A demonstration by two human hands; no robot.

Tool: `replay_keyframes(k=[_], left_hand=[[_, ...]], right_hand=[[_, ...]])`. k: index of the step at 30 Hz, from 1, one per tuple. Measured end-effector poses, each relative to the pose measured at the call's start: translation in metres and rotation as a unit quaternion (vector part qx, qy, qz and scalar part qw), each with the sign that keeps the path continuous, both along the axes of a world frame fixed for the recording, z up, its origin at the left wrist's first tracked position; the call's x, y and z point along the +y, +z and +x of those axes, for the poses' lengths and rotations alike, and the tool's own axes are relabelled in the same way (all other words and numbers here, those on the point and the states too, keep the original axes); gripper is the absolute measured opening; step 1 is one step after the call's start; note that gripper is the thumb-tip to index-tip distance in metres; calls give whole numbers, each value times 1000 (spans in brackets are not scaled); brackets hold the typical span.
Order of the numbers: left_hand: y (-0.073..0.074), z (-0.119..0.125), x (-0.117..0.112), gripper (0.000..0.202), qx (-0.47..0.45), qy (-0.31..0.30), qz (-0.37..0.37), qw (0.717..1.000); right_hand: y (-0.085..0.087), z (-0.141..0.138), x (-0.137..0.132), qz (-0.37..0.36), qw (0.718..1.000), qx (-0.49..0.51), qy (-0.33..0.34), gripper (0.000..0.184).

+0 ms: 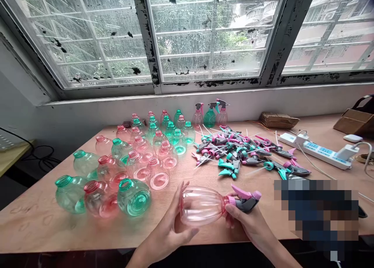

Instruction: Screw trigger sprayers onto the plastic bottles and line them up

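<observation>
A pink see-through spray bottle (pixel 201 206) lies sideways in the air over the front of the table, its pink and grey trigger head (pixel 247 198) pointing right. My left hand (pixel 172 221) cups the base end, fingers behind it and thumb below. At the neck, my right hand (pixel 247 219) grips the pink collar between thumb and fingers; some fingertips are hidden behind it. To the left stand several open pink and green bottles, the nearest a green bottle (pixel 134 198). Beyond my right hand lies a pile of loose spray heads (pixel 233 149) in pink, green and grey.
Three bottles with spray heads, one a green spray bottle (pixel 209 117), stand by the wall. A white power strip (pixel 321 150) with plugs and cables lies right, near a brown paper packet (pixel 279 120) and a cardboard box (pixel 356 118). A blurred-out patch covers the right front.
</observation>
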State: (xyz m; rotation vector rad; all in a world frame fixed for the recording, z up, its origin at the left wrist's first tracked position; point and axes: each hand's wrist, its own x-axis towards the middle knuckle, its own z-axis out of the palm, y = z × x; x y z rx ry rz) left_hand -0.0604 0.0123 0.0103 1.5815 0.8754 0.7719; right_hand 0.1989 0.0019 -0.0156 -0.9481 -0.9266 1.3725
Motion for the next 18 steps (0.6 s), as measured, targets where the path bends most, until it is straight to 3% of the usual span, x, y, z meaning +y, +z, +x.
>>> replay_keyframes(k=[4,7,10,18], left_hand=[[5,6,-1,93,29,18,49,998],[5,6,0,104,1,17,17,1000],[4,5,1,92,-28,7,-11,1000],[5,9,0,100,-9,12,52,999]], right_hand=[[2,0,1,12,1000,1,-7,31],[-3,0,1,23,1000,5,-9,31],[-6,0,2,29,1000,0,3,31],[-2,0,2,55,998,-7,11,29]])
